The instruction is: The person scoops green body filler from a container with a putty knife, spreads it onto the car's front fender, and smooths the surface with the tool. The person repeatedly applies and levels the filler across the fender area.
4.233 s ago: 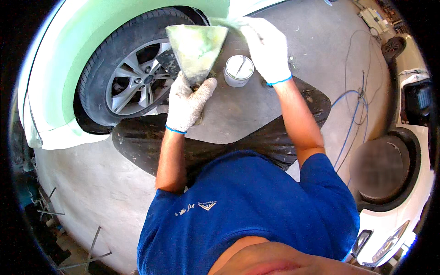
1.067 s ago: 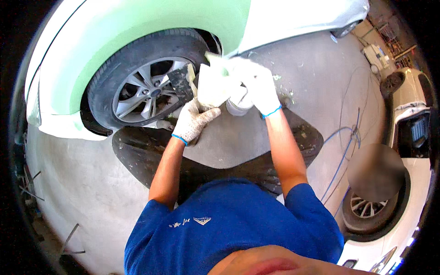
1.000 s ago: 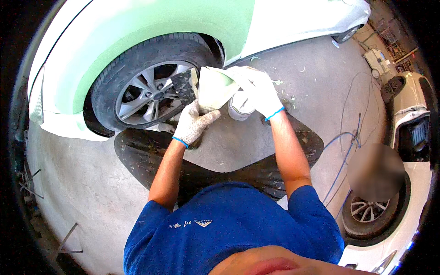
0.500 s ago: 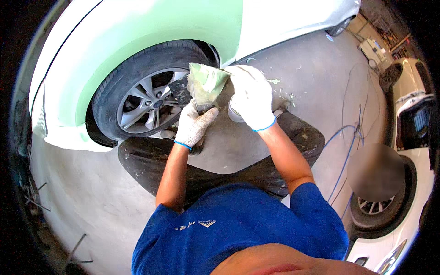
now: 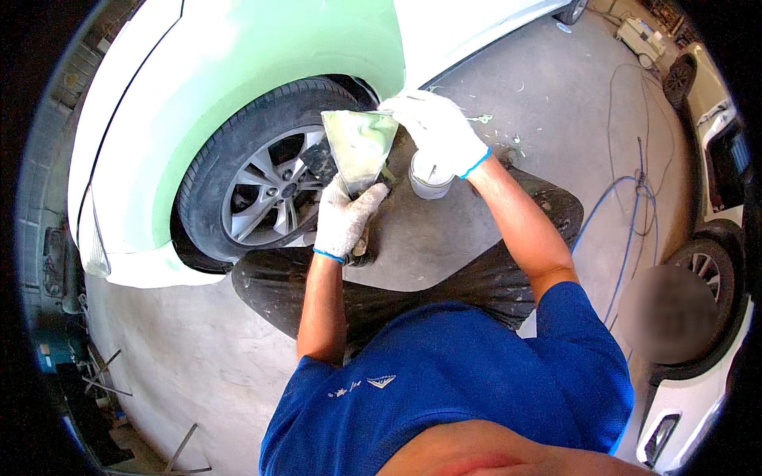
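Observation:
My left hand (image 5: 343,222), in a white knit glove, is closed on the narrow lower end of a putty spreader (image 5: 361,155). Pale green, streaky filler covers its broad face. My gloved right hand (image 5: 436,131) is closed at the spreader's upper right corner; whatever its fingers grip there is hidden. Just below that hand, a small white pot (image 5: 429,182) stands on the floor. A black, flat-looking piece (image 5: 319,160) shows beside the spreader, in front of the wheel; I cannot tell what it is.
A white car's fender (image 5: 238,71), coated pale green, arches over the wheel (image 5: 274,186) ahead. Green scraps (image 5: 481,119) lie on the floor. Blue hoses (image 5: 623,186) lie at the right, near another car's wheel (image 5: 706,270). Metal stands (image 5: 107,373) are at the left.
The filler-covered face of the spreader has turned more into view. My right hand has shifted slightly up and left against the spreader, uncovering more of the pot.

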{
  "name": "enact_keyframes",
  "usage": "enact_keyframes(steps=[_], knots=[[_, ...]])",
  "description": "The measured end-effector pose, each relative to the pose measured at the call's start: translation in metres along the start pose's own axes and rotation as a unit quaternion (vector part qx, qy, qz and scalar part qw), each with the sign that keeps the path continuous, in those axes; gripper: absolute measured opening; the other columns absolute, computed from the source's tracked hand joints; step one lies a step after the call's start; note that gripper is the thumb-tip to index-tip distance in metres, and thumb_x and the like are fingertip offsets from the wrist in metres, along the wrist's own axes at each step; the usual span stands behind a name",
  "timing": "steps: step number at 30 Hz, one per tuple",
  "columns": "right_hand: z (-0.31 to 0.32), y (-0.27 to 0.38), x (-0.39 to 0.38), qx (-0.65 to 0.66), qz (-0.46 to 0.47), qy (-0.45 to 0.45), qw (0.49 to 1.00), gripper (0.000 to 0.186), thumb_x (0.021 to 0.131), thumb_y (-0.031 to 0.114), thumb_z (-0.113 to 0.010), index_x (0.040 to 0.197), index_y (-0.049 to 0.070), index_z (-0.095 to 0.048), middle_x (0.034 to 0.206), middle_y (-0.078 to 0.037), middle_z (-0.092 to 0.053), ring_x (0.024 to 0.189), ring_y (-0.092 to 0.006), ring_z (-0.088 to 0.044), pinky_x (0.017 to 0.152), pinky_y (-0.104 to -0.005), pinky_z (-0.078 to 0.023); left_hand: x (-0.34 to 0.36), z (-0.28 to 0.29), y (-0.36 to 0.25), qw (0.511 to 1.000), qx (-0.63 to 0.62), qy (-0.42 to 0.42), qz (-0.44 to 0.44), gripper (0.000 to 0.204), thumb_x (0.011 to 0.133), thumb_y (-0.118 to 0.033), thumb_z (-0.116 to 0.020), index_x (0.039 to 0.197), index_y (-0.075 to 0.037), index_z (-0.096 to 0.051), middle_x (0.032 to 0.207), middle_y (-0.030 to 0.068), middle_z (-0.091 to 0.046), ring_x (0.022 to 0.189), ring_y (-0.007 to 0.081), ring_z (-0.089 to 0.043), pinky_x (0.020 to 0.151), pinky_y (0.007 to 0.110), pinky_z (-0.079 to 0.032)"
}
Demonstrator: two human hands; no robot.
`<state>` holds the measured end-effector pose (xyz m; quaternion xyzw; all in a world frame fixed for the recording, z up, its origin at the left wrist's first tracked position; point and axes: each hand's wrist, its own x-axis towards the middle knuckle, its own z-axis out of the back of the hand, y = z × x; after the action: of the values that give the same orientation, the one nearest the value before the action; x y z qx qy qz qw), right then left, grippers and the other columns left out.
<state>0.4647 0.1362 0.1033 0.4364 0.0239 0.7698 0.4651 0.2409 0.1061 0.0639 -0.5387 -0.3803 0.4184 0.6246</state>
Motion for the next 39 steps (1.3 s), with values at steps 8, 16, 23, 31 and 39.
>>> enact_keyframes(steps=[8,16,23,31,39], knots=[[-0.056,-0.021,-0.041,0.488,-0.364,-0.177,0.774,0.024,0.092,0.017,-0.063,0.110,0.001,-0.066,0.099,-0.006,-0.067,0.087,-0.0159,-0.062,0.079,-0.0320,-0.053,0.031,-0.004,0.032,0.897,0.286,-0.185,-0.280,0.061,0.080,-0.002,-0.065,0.139,-0.008,-0.051,0.091,0.0146,-0.057,0.078,0.0321,-0.059,0.070,0.038,-0.051],[-0.047,0.001,-0.022,0.624,-0.371,-0.089,0.682,0.019,0.092,0.012,-0.056,0.107,0.004,-0.065,0.095,-0.005,-0.066,0.086,-0.0160,-0.064,0.078,-0.0312,-0.053,0.036,-0.014,0.049,0.852,0.413,-0.205,-0.247,0.075,0.075,0.002,-0.063,0.146,-0.011,-0.045,0.088,0.0158,-0.055,0.080,0.0333,-0.058,0.073,0.042,-0.050],[-0.044,-0.001,-0.015,0.690,-0.350,-0.141,0.617,0.026,0.093,0.013,-0.062,0.117,0.002,-0.063,0.109,-0.008,-0.067,0.097,-0.0187,-0.066,0.087,-0.0321,-0.054,0.018,-0.022,0.054,0.891,0.395,-0.172,-0.140,0.064,0.089,-0.007,-0.058,0.149,-0.012,-0.038,0.099,0.0224,-0.054,0.088,0.0409,-0.061,0.077,0.048,-0.050],[0.001,-0.010,0.001,0.350,-0.179,-0.295,0.871,0.031,0.097,0.019,-0.059,0.114,-0.006,-0.062,0.101,-0.008,-0.065,0.091,-0.0137,-0.057,0.081,-0.0291,-0.048,0.003,0.009,0.017,0.996,-0.045,-0.034,0.075,0.040,0.086,-0.022,-0.075,0.114,0.002,-0.058,0.095,0.0045,-0.064,0.075,0.0093,-0.058,0.066,0.026,-0.050],[-0.015,0.022,0.004,0.280,-0.159,-0.011,0.947,0.021,0.096,0.011,-0.056,0.106,-0.005,-0.066,0.095,-0.005,-0.068,0.090,-0.0140,-0.061,0.080,-0.0302,-0.049,-0.001,0.008,0.017,0.999,-0.043,-0.013,-0.010,0.042,0.085,-0.022,-0.077,0.114,0.004,-0.060,0.100,0.0063,-0.067,0.084,0.0107,-0.060,0.076,0.028,-0.051]])
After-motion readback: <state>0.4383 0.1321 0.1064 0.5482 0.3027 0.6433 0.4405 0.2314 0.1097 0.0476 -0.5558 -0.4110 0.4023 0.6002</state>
